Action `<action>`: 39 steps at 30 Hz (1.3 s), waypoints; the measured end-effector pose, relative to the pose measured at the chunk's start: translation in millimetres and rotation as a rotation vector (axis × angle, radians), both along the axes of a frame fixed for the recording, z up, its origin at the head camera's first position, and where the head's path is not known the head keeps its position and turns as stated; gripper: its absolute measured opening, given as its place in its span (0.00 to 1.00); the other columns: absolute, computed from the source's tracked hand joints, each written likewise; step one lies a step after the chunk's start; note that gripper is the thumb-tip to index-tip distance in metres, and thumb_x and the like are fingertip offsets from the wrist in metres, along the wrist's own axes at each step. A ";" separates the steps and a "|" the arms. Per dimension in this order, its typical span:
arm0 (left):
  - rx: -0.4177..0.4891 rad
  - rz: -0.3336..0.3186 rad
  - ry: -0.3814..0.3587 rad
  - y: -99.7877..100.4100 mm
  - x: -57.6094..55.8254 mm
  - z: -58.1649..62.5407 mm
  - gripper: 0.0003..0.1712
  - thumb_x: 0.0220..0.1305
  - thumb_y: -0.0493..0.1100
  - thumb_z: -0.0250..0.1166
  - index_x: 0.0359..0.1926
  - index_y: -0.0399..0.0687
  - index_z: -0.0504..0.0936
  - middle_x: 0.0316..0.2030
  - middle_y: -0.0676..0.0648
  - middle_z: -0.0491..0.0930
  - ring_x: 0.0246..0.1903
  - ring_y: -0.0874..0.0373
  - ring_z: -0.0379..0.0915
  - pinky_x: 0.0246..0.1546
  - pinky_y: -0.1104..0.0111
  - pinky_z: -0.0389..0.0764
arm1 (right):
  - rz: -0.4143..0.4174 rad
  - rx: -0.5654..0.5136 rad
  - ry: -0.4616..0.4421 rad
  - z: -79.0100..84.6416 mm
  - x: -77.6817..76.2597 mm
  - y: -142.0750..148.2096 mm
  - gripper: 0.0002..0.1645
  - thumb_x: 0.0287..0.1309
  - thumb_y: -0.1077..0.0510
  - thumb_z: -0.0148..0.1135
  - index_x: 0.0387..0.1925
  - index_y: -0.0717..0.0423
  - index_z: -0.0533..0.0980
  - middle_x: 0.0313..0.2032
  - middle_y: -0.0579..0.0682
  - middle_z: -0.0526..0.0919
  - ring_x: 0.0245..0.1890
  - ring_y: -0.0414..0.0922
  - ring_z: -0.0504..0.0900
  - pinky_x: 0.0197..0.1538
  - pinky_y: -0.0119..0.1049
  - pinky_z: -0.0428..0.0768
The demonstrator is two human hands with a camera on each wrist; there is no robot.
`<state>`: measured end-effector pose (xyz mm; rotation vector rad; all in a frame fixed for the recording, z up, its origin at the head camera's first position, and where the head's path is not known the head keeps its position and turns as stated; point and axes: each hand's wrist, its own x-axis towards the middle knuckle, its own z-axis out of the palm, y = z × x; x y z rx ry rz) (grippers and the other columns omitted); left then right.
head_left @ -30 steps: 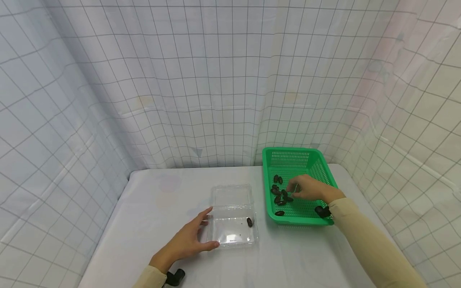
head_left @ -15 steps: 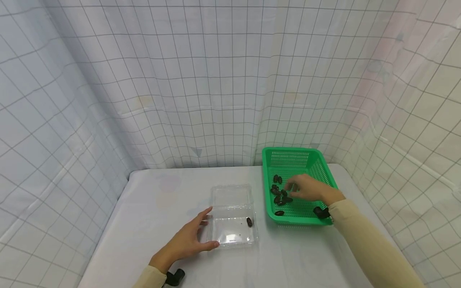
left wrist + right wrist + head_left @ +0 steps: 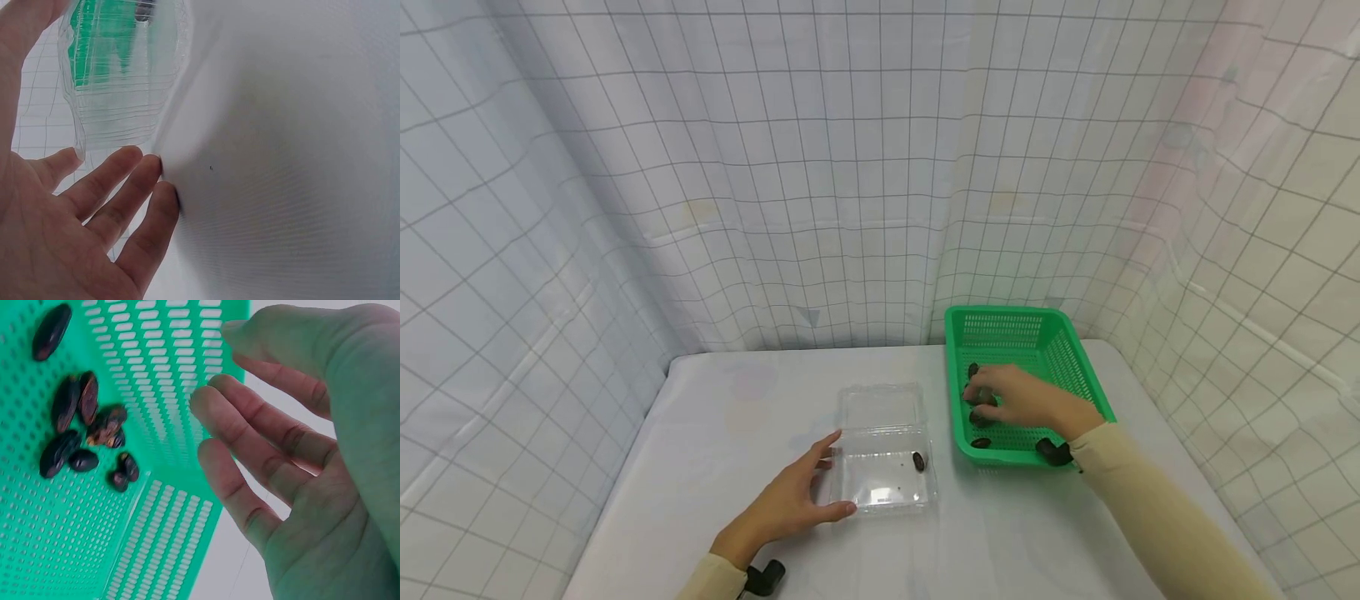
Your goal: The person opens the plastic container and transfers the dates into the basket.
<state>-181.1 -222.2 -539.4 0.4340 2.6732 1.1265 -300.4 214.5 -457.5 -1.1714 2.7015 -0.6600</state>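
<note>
A clear plastic clamshell box [image 3: 880,479] lies with its lid folded back on the white table. Inside its base is one dark, wrinkled date [image 3: 919,462]. My left hand [image 3: 790,500] stays at the box's left side, thumb and fingers spread, fingertips right at the edge. Several more dates [image 3: 65,403] lie on the floor of a green plastic basket [image 3: 1022,457]. Over them is my right hand [image 3: 1018,398], hiding most of them in the head view. Its fingers [image 3: 234,425] are loosely bent, and nothing shows between them and the thumb in the right wrist view.
The basket's perforated walls [image 3: 162,331] rise around the dates. White gridded curtains [image 3: 880,208] enclose the table [image 3: 737,417] at the back and both sides. Each wrist wears a small black camera.
My right hand has moved left inside the basket and now covers most of the dates. My left hand and the clamshell box have stayed where they were.
</note>
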 end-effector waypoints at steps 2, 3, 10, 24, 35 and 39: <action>-0.003 0.003 0.000 0.0 0.3 0.1 0.70 0.65 0.65 0.87 0.96 0.56 0.55 0.83 0.40 0.75 0.79 0.38 0.79 0.78 0.34 0.80 | 0.017 -0.015 0.019 3.0 3.7 -5.5 0.12 0.79 0.64 0.74 0.58 0.58 0.90 0.52 0.55 0.91 0.48 0.47 0.88 0.55 0.49 0.92; -0.004 0.005 0.000 0.1 0.4 0.2 0.71 0.65 0.65 0.87 0.96 0.56 0.55 0.84 0.40 0.75 0.79 0.38 0.79 0.78 0.33 0.80 | 0.025 -0.018 0.036 4.4 5.4 -8.1 0.11 0.79 0.63 0.74 0.58 0.57 0.91 0.52 0.54 0.91 0.47 0.45 0.87 0.54 0.47 0.92; -0.009 0.006 0.000 0.6 0.8 0.4 0.71 0.65 0.66 0.87 0.96 0.55 0.55 0.83 0.40 0.75 0.79 0.38 0.79 0.79 0.33 0.79 | 0.062 0.024 0.136 14.2 17.5 -27.6 0.10 0.78 0.61 0.75 0.56 0.52 0.92 0.51 0.46 0.88 0.43 0.37 0.80 0.50 0.35 0.87; -0.011 0.010 -0.003 1.1 1.0 1.0 0.71 0.65 0.65 0.87 0.96 0.55 0.56 0.83 0.39 0.76 0.79 0.38 0.79 0.79 0.33 0.79 | 0.211 0.137 0.089 9.3 31.5 -73.1 0.12 0.78 0.57 0.78 0.58 0.51 0.90 0.54 0.50 0.90 0.57 0.51 0.92 0.62 0.40 0.91; -0.002 0.017 -0.003 2.9 1.9 2.3 0.70 0.64 0.64 0.88 0.95 0.54 0.57 0.82 0.39 0.77 0.78 0.38 0.80 0.78 0.33 0.80 | 0.275 0.274 0.010 1.1 34.1 -106.3 0.15 0.75 0.55 0.81 0.59 0.52 0.91 0.56 0.50 0.93 0.58 0.48 0.92 0.66 0.38 0.89; -0.001 0.015 0.001 3.5 1.3 1.3 0.70 0.64 0.64 0.88 0.95 0.53 0.57 0.82 0.39 0.77 0.78 0.37 0.80 0.78 0.33 0.81 | 0.276 0.340 -0.005 -5.6 32.4 -116.5 0.15 0.76 0.55 0.80 0.59 0.50 0.91 0.57 0.47 0.94 0.58 0.44 0.92 0.66 0.36 0.89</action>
